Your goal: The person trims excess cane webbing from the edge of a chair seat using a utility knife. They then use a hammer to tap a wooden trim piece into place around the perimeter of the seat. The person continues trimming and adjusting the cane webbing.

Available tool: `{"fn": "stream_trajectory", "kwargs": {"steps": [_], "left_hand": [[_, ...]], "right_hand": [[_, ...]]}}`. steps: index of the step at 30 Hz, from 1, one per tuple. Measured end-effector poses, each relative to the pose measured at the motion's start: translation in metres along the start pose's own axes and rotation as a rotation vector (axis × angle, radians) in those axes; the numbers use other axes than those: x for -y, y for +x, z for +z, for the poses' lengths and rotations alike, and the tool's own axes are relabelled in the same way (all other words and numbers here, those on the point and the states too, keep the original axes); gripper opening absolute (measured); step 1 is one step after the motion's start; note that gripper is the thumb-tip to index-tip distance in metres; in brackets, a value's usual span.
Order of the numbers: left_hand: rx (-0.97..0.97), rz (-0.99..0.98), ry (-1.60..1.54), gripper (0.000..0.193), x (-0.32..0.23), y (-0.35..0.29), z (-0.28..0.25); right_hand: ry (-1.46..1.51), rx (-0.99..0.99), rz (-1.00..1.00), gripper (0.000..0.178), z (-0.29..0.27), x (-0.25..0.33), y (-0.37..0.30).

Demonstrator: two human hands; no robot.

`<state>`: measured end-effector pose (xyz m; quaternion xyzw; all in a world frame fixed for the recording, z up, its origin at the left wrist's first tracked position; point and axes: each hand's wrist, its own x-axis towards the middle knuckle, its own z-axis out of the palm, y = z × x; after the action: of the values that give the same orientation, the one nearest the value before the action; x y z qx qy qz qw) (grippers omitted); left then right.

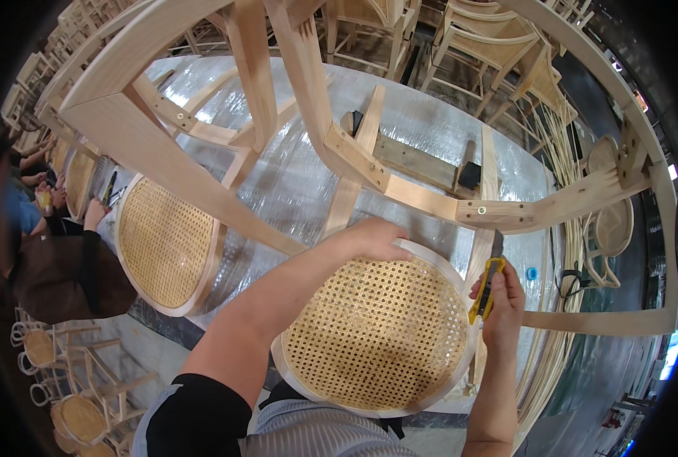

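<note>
A rounded chair seat (377,335) with woven cane inside a pale wood rim fills the space in front of my body. My left hand (381,238) grips the seat's far edge, thumb on the near side; its other fingers are mostly hidden. In my right hand (503,301), beside the right rim, is a yellow and black utility knife (488,288) with its blade pointing away from me. The curved bare-wood chair frame (423,199) arches over and beyond the seat.
A second cane seat (164,244) stands to the left on the plastic-covered table (278,206). Long cane strips (560,251) run along the right. A blue ring (532,273) lies near my right hand. Other people (30,198) work at far left; more chairs (491,46) stand beyond.
</note>
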<state>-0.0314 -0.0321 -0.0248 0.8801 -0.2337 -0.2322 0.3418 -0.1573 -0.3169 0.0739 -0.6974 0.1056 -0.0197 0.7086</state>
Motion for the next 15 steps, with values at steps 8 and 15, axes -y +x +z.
{"fn": "stream_trajectory", "kwargs": {"steps": [8, 15], "left_hand": [[-0.131, -0.083, 0.004, 0.048, 0.001, -0.003, -0.002], [-0.069, -0.114, -0.032, 0.052, 0.011, -0.005, -0.010]], "right_hand": [[-0.502, 0.134, -0.185, 0.049, 0.005, -0.049, -0.012], [-0.768, 0.204, -0.264, 0.055, 0.054, -0.065, -0.038]]}}
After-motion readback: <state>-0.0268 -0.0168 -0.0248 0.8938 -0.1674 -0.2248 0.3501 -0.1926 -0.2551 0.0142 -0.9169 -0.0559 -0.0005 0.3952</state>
